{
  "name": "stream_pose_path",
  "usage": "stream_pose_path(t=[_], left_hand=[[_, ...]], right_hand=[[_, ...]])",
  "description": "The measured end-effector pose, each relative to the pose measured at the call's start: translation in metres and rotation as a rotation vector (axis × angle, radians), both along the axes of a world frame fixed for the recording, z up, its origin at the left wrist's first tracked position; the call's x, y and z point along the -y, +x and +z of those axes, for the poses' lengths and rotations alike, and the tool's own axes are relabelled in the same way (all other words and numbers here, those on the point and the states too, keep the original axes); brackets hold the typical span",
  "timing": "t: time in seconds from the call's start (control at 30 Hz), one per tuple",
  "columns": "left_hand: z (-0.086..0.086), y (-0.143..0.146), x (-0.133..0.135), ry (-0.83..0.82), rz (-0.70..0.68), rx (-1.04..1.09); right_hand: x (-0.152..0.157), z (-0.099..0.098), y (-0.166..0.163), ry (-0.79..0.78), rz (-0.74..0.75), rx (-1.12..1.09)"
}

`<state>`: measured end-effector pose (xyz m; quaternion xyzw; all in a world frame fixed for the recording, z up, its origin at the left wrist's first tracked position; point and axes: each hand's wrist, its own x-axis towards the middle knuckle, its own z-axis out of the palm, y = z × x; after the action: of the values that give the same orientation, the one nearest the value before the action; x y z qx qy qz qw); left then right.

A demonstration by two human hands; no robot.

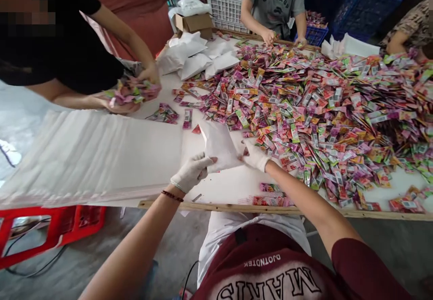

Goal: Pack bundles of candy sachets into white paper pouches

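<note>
While both gloved hands meet over the white surface (223, 187), the left hand (191, 173) and right hand (255, 155) each pinch a lower corner of a flat white paper envelope (218, 144) between their fingers. Just right of the fingers spreads a heap of colourful sachets (321, 110); beyond it, another person's hands (135, 94) clutch sachets.

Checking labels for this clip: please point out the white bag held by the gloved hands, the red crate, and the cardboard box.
white bag (219, 146): head view, middle of its flat face.
red crate (61, 228): head view, its top rim.
cardboard box (194, 22): head view, its front wall.
</note>
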<state>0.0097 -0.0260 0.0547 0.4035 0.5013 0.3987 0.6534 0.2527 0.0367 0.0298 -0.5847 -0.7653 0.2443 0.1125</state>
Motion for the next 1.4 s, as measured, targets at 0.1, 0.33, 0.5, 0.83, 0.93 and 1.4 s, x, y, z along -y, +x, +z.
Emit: stream_pose_path(t=[0.1, 0.33, 0.5, 0.83, 0.93, 1.4], left_hand=[[0.053, 0.004, -0.024, 0.228, 0.09, 0.075], [0.066, 0.065, -0.062, 0.814, 0.009, -0.04], [-0.038, 0.178, 0.016, 0.97, -0.4, -0.726], [-0.082, 0.117, 0.012, 0.975, -0.585, -1.232], [-0.076, 0.075, 0.013, 0.958, -0.538, -1.237], [-0.044, 0.171, -0.044, 0.804, -0.558, -1.267]], right_hand=[[0.018, 0.013, 0.046, 0.098, 0.007, -0.278], [0.084, 0.018, 0.173, 0.344, -0.147, 0.297], [0.12, -0.03, 0.196, 0.343, -0.447, 0.569], [0.116, -0.059, 0.134, 0.379, 0.015, 0.281], [0.126, -0.037, 0.155, 0.308, 0.046, 0.34], [0.054, 0.011, 0.129, 0.204, 0.024, 0.589]])
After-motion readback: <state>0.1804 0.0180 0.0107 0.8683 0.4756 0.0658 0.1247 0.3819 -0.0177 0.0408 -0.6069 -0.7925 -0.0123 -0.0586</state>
